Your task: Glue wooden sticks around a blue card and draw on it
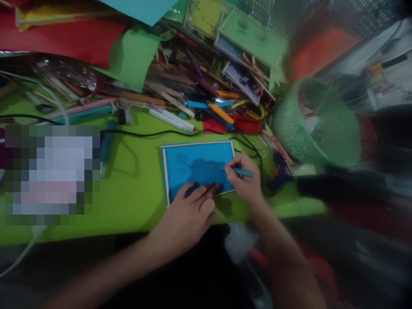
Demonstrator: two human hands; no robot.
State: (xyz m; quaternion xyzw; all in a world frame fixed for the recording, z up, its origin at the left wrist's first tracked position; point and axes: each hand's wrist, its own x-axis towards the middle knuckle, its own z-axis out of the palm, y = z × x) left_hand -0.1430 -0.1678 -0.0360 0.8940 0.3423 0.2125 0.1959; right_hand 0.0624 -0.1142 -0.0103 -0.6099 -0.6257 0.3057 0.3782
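A blue card [206, 156] edged with pale wooden sticks lies on the green table [141, 171]. Thin dark lines form a small round drawing [182, 159] at its upper left. My left hand [189, 210] rests on the card's lower edge, its fingers spread and holding nothing. Over the card's right side, my right hand [245, 177] pinches a blue pen [242, 171], whose thin tip end points left across the card. Shadows of the hands darken the card's middle.
Behind the card lie white markers [170, 119], scissors with yellow handles [255, 109] and many sticks and pens. A green basket [317, 124] stands at the right. A black cable [144, 134] crosses behind the card. A pixelated area covers something at the left.
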